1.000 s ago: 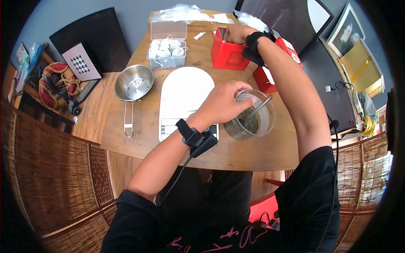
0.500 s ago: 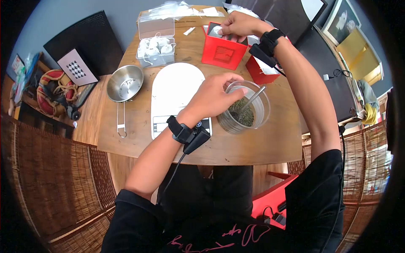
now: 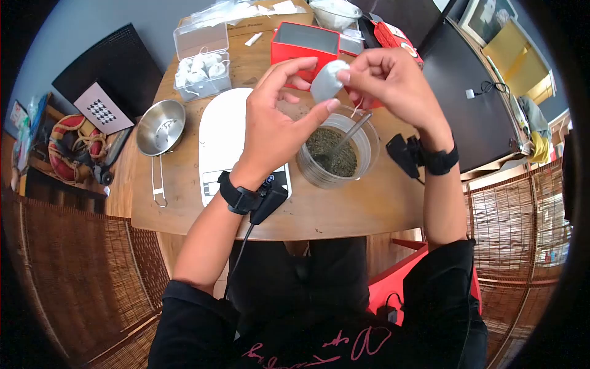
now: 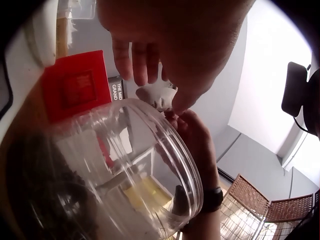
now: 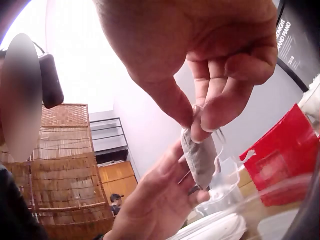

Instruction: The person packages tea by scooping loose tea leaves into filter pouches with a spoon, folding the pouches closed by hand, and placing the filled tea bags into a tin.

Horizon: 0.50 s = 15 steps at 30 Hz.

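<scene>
Over the jar, my right hand (image 3: 396, 83) pinches the upper edge of a small white pouch (image 3: 326, 83) between thumb and fingers; a thin string hangs below. Facing it, my left hand (image 3: 273, 117) has its fingers spread, its thumb tip close to the pouch's lower edge; contact is unclear. The right wrist view shows the pouch (image 5: 201, 160) hanging from my right fingertips. Below both hands stands a clear jar (image 3: 307, 166) of dried green-brown leaves (image 3: 335, 157), a metal spoon (image 3: 353, 132) leaning in it. In the left wrist view, the jar (image 4: 185, 165) fills the foreground.
Left of the jar lies a white scale (image 3: 224, 123), then a steel pan (image 3: 161, 128). Behind them a clear box (image 3: 212, 86) holds several white pouches. An open red box (image 3: 283, 58) stands behind the hands, near a white-lined bowl (image 3: 335, 17).
My right hand has come out of the red box with the white pouch and moved nearer, over the jar. My left hand has left the jar's rim and risen towards the pouch.
</scene>
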Available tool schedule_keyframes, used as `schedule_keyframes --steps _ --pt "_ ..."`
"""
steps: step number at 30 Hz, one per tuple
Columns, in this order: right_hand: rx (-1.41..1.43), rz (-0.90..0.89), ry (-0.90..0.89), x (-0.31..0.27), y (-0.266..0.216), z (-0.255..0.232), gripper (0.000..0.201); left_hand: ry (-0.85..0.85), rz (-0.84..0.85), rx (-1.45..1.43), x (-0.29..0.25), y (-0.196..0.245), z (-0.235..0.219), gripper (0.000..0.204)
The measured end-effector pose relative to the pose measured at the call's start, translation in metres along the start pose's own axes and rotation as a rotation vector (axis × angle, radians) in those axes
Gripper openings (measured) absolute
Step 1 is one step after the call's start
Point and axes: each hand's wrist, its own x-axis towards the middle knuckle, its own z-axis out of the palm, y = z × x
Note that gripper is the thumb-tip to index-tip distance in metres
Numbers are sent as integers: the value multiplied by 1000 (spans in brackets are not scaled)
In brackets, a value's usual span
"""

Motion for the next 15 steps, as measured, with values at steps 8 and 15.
schedule_keyframes --steps 8,15 --pt "277 -127 205 -28 21 20 17 -202 -112 -9 -7 -1 0 42" --pt "115 -289 204 -37 44 21 12 -317 -107 -64 -10 4 7 38"
